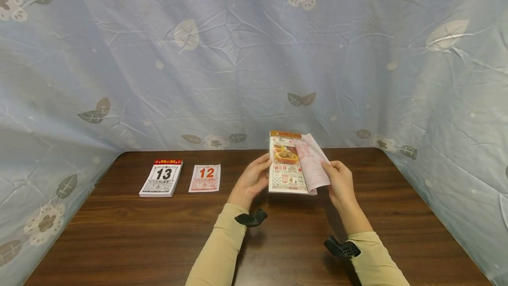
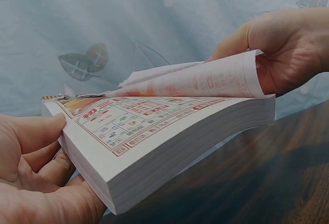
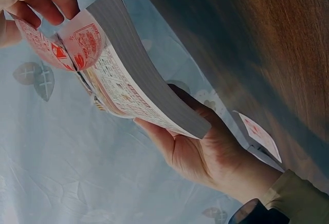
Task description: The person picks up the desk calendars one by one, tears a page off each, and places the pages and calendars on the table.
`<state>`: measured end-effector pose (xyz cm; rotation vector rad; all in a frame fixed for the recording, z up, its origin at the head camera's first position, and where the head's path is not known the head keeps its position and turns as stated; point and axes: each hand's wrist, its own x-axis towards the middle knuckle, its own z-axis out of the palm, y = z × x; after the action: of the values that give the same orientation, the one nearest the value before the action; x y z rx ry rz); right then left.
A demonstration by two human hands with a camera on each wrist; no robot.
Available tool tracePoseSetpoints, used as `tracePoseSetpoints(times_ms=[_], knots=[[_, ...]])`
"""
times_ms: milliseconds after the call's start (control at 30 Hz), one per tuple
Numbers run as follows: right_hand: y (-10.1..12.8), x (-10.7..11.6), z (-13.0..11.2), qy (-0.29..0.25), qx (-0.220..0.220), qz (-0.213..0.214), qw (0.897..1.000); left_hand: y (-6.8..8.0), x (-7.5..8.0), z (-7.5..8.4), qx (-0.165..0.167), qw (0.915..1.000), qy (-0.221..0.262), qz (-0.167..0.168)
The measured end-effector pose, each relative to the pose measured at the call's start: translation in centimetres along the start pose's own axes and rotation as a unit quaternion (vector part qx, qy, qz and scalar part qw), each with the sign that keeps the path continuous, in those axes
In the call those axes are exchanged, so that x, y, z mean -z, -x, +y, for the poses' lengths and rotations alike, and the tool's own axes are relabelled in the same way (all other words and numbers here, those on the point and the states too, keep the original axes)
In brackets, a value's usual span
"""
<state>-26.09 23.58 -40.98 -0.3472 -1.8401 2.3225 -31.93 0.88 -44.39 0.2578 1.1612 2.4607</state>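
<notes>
My left hand [image 1: 251, 181] grips a thick tear-off calendar [image 1: 283, 178] by its left edge, thumb on the front page and fingers behind. The calendar is held up over the table, with an orange and gold strip along its top and a food picture on the front page. At the right, my right hand [image 1: 340, 181] pinches a thin page [image 1: 313, 164] that is peeled up and folded across. In the left wrist view this page [image 2: 205, 80] curls above the block, its top end close to the binding. Red print shows on the page [image 3: 85, 41] in the right wrist view.
A smaller calendar block [image 1: 162, 179] showing 13 lies on the left of the brown wooden table [image 1: 131, 237]. Beside it is a loose sheet [image 1: 204, 179] with a red 12. A pale blue patterned curtain [image 1: 234, 78] hangs behind the table and along its sides.
</notes>
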Motion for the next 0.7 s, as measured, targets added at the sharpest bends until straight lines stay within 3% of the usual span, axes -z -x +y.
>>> tracePoseSetpoints(times_ms=[700], knots=[[0.06,0.03,0.06,-0.005,0.004,-0.009,1.0,-0.09,0.2,-0.13,-0.011,0.9999,-0.007,0.004]])
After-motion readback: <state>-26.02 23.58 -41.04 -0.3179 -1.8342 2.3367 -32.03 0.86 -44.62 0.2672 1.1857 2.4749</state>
